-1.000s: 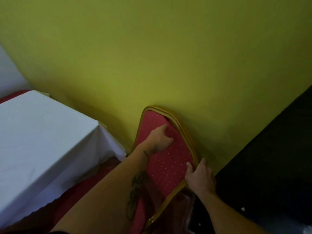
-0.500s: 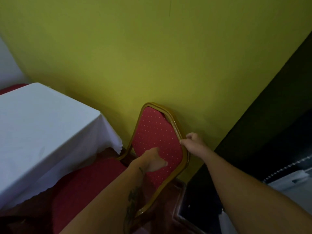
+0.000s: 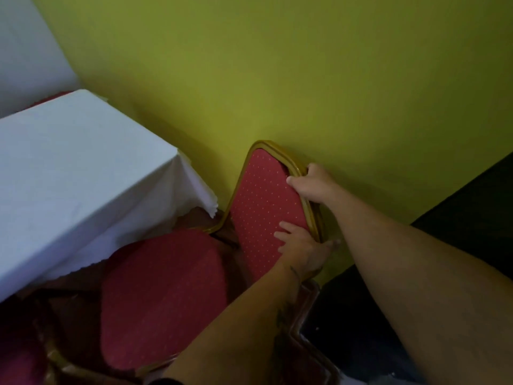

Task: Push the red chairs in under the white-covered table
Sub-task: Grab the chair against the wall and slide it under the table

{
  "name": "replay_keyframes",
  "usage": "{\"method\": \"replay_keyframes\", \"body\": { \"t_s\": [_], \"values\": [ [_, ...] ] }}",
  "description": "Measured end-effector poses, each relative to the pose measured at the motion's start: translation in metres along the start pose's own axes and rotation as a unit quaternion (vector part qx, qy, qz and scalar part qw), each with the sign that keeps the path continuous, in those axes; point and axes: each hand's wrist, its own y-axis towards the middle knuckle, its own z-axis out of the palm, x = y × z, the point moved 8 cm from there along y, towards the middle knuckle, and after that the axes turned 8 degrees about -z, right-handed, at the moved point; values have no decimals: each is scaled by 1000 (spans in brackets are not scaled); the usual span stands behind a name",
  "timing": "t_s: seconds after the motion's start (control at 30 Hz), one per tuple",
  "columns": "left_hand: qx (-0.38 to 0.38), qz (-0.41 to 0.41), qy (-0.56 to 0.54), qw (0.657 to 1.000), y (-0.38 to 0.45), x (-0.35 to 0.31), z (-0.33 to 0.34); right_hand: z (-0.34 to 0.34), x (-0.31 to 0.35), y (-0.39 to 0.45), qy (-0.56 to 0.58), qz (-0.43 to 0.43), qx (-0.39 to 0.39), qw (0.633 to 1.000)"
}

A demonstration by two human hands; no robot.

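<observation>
A red chair with a gold frame stands against the yellow-green wall; its dotted backrest (image 3: 263, 201) rises at centre and its seat (image 3: 163, 295) lies below, close to the table corner. My right hand (image 3: 313, 184) grips the backrest's upper right edge, fingers wrapped over the gold frame. My left hand (image 3: 302, 248) holds the backrest's lower right edge, thumb behind the frame. The white-covered table (image 3: 69, 176) fills the left; its cloth hangs over the corner just short of the seat.
The yellow-green wall (image 3: 305, 79) stands directly behind the chair. A dark object (image 3: 472, 232) blocks the right side. Another red chair part (image 3: 19, 357) shows at the bottom left, under the table's edge. A white wall (image 3: 25, 45) is at the top left.
My right hand has slid up the backrest's right edge toward the top. My left hand moved from the backrest's face to its lower right edge. The seat has come into view.
</observation>
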Motion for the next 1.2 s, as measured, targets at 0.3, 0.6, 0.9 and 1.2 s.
{"method": "replay_keyframes", "body": {
  "t_s": [0.3,0.6,0.9,1.2],
  "values": [
    [-55,-43,-37,997,4,5,8,5,-4,9,-65,-38,47,996],
    [33,-27,4,999,-25,44,7,15,-4,-32,-65,-27,53,996],
    [61,18,200,978,-62,119,-55,62,25,-94,-14,-7,61,998],
    [26,55,239,969,-107,189,-137,121,64,-131,-50,-49,64,995]
  ]
}}
